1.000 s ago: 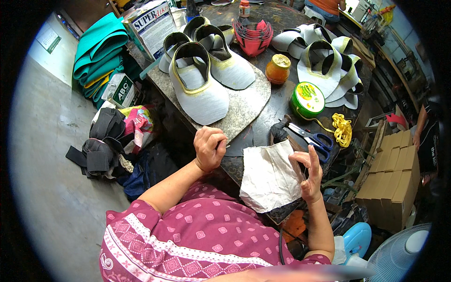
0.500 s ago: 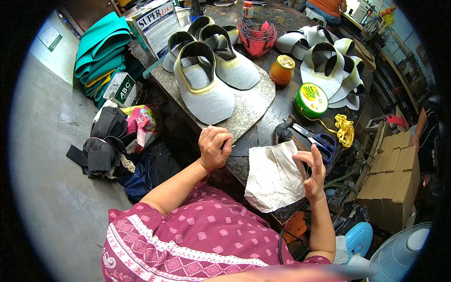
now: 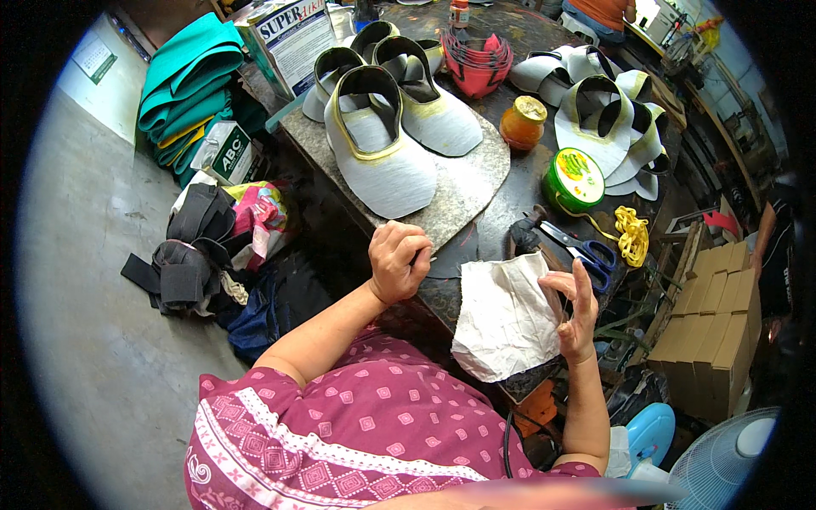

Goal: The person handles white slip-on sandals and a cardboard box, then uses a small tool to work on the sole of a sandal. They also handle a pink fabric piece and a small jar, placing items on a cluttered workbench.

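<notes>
My left hand [image 3: 399, 262] is curled closed at the table's near edge, by the corner of a speckled stone slab [image 3: 472, 191]. A tiny pale tip shows beside its fingers; what they hold is hidden. My right hand [image 3: 575, 313] is raised at the right edge of a wrinkled white cloth [image 3: 501, 327], its fingers apart and nothing visible in them. Beyond it lie scissors with dark blue handles [image 3: 586, 255] and a dark-headed hammer [image 3: 525, 234]. On the slab stand several silver-grey shoe uppers [image 3: 387, 183] with yellowish rims.
A green round tin [image 3: 557, 191], a jar of orange-brown stuff [image 3: 521, 127], yellow cord [image 3: 631, 236] and red pieces [image 3: 476, 72] sit farther back. More grey uppers [image 3: 586, 140] pile at right. Cardboard boxes [image 3: 710, 327] and a fan [image 3: 722, 459] stand at right, cloth scraps [image 3: 191, 255] at left.
The whole scene has shifted slightly to the right and up in the view. Both hands keep nearly the same pose, the left curled and the right with fingers apart.
</notes>
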The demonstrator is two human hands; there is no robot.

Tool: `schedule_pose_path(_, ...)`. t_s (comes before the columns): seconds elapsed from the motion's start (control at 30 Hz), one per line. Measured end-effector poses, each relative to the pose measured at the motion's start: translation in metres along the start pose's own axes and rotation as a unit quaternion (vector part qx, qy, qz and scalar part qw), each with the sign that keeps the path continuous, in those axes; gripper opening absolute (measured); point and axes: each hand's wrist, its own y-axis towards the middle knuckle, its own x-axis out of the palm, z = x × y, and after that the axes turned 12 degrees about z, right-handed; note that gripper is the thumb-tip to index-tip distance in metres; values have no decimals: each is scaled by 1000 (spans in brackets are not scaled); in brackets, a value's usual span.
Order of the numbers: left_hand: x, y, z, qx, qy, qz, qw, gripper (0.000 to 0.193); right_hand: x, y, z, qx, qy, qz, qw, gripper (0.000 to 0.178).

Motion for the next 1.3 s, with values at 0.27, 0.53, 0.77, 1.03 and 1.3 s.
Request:
schedule_pose_path(0.27, 0, -3, -2, -8, -9, 3, 1000, 12, 0, 1, -1, 4, -1, -10, 1000, 91)
schedule_pose_path(0.53, -6, 12, 8, -13, -1, -39, 999, 18, -7, 12, -13, 132, 87, -16, 987, 105)
schedule_pose_path(0.77, 5, 26, 46, 14, 76, -253, 964, 41, 2, 29, -29, 170, 89, 32, 981, 91)
schedule_pose_path(1.03, 35, 39, 38, -126, -113, -217, 961, 17, 22, 51, -26, 202, -40, -37, 978, 76)
schedule_pose_path(1.3, 73, 73, -20, -375, -251, -110, 886, 15, 36, 88, -12, 269, 162, 50, 948, 65)
